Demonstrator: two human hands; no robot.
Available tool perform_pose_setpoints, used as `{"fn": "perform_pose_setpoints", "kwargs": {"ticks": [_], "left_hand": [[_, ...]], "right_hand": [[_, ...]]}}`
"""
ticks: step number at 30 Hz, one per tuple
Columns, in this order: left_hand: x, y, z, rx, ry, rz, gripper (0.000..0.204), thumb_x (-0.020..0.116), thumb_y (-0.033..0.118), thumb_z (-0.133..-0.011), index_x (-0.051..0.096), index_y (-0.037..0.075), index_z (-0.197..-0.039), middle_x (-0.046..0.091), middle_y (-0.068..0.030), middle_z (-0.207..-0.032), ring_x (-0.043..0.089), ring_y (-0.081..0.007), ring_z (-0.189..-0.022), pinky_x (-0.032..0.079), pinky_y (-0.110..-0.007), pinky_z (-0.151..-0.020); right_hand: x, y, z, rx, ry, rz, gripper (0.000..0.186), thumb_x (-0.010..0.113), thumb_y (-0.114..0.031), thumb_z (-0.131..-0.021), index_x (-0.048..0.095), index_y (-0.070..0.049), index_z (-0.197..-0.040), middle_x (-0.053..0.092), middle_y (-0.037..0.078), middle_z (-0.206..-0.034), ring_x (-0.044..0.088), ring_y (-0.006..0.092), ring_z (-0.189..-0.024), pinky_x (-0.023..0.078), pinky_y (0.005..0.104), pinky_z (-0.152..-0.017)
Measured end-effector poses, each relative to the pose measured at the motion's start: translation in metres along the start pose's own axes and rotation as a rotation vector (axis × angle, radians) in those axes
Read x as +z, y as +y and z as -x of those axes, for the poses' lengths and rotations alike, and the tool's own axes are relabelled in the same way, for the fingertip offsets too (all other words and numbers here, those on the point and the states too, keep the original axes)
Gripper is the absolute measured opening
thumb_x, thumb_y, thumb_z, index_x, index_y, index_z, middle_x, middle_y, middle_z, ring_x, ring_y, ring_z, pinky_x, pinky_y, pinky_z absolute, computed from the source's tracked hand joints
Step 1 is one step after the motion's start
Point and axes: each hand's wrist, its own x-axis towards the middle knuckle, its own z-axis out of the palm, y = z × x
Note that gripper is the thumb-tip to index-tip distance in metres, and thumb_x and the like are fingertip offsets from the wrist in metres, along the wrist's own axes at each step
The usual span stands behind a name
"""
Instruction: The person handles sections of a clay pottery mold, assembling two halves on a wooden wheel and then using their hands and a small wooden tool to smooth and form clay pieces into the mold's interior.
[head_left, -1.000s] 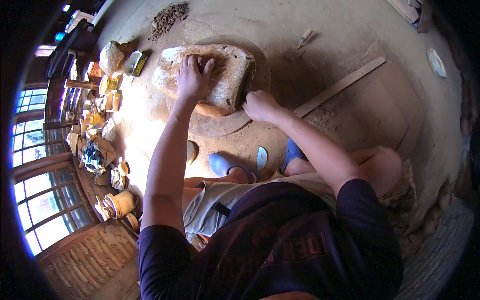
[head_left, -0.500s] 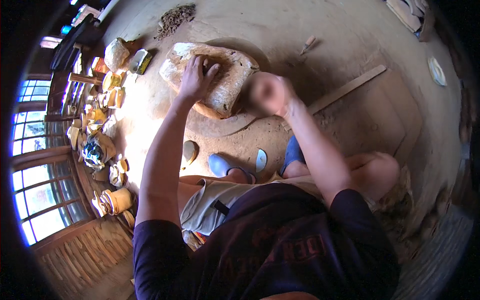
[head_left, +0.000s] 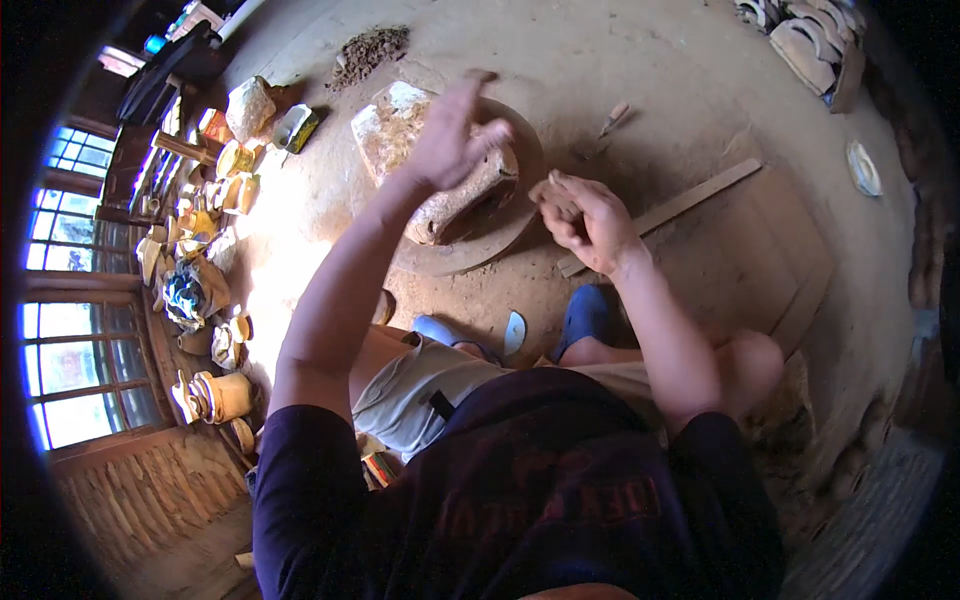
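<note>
A large, rough block [head_left: 385,130], whitish and brown like stone or dried clay, lies on a round flat disc [head_left: 455,258] on the floor. My left hand [head_left: 455,145] is raised over the block's far right part with its fingers spread, holding nothing; it hides some of the top, and I cannot tell whether it touches. To the right of the disc, my right hand [head_left: 592,222] is held up with fingers curled and pinched together. Something small and brown seems to be between the fingertips, too unclear to name.
Beyond the right hand lie a wooden slat [head_left: 690,205] and a small wooden-handled tool [head_left: 615,120]. Crumbled brown material [head_left: 370,55] is heaped at the back. A pale half-moon blade [head_left: 515,332] lies by my blue shoes [head_left: 588,315]. Pots and containers [head_left: 225,395] line the left side.
My left hand has lifted from the block's top and moved right, fingers spread. My right hand has come away from the block's right edge. The view has shifted slightly.
</note>
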Motion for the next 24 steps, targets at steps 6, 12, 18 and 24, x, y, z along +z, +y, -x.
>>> {"fn": "perform_pose_setpoints", "kwargs": {"ticks": [6,12,18,24], "left_hand": [[-0.042,-0.111,0.039,-0.917,0.076,-0.266,0.077,0.069,0.054,-0.096,0.048,-0.002,-0.146,0.051,-0.0262,-0.148,0.045,-0.0406,-0.141,0.038,-0.049,-0.118],[-0.011,-0.182,0.108,-1.155,0.008,0.674,0.072,0.061,0.05,-0.101,0.042,0.005,-0.154,0.043,-0.0201,-0.158,0.042,-0.0361,-0.145,0.036,-0.047,-0.121],[-0.001,-0.219,0.13,-1.349,0.031,1.02,0.07,0.058,0.046,-0.103,0.037,0.011,-0.16,0.039,-0.0151,-0.162,0.04,-0.0338,-0.147,0.034,-0.046,-0.123],[0.021,-0.205,0.132,-1.197,-0.011,0.959,0.065,0.052,0.041,-0.107,0.031,0.018,-0.164,0.034,-0.0104,-0.166,0.035,-0.033,-0.15,0.031,-0.048,-0.125]], "right_hand": [[-0.049,-0.047,0.076,-0.647,0.504,0.307,0.026,0.071,-0.034,-0.101,0.062,-0.01,-0.098,0.053,-0.003,-0.072,0.042,0.0054,-0.051,0.029,0.0233,-0.044],[-0.125,-0.093,0.243,-0.683,1.015,0.178,0.039,0.052,-0.043,-0.109,0.061,-0.011,-0.13,0.069,0.004,-0.109,0.068,0.0218,-0.091,0.051,0.0362,-0.074],[-0.19,-0.035,0.456,-0.915,1.55,0.094,0.046,0.055,-0.034,-0.102,0.061,0.003,-0.129,0.07,0.011,-0.114,0.07,0.0287,-0.096,0.052,0.0442,-0.09],[-0.221,0.09,0.652,0.094,2.319,1.007,0.057,0.062,-0.041,-0.094,0.063,0.006,-0.126,0.069,0.037,-0.097,0.067,0.0516,-0.095,0.053,0.0547,-0.091]]}}
